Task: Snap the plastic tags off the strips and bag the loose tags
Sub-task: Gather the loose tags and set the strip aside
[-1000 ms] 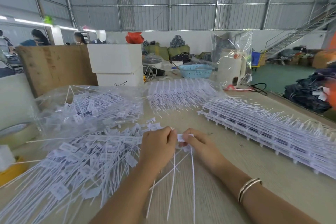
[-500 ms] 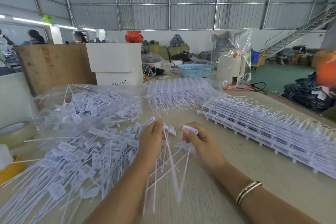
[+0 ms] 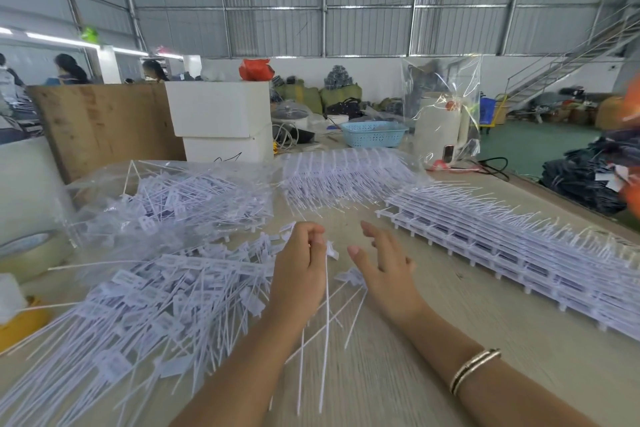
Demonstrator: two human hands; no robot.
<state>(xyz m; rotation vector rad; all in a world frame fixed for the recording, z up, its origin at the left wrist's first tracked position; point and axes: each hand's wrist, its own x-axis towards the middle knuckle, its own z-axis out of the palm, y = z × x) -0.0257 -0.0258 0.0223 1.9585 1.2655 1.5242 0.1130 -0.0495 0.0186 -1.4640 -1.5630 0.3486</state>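
Along the left edge of the table, a roll of tape and a yellow object are seen, the latter partly cut off by the frame. Beside them, a clear bag holding loose tags is laid toward the far left corner, and a wide heap of loose tags is spread over the near left part of the surface. Just right of that heap, the left hand is held above the table with its fingers curled — a few thin white tags are pinched between them, their long tails hanging toward the near edge. The right hand is held beside it, fingers spread and straight, nothing gripped. Toward the right edge, stacked strips of unbroken tags are laid in a long row — well apart from both hands.
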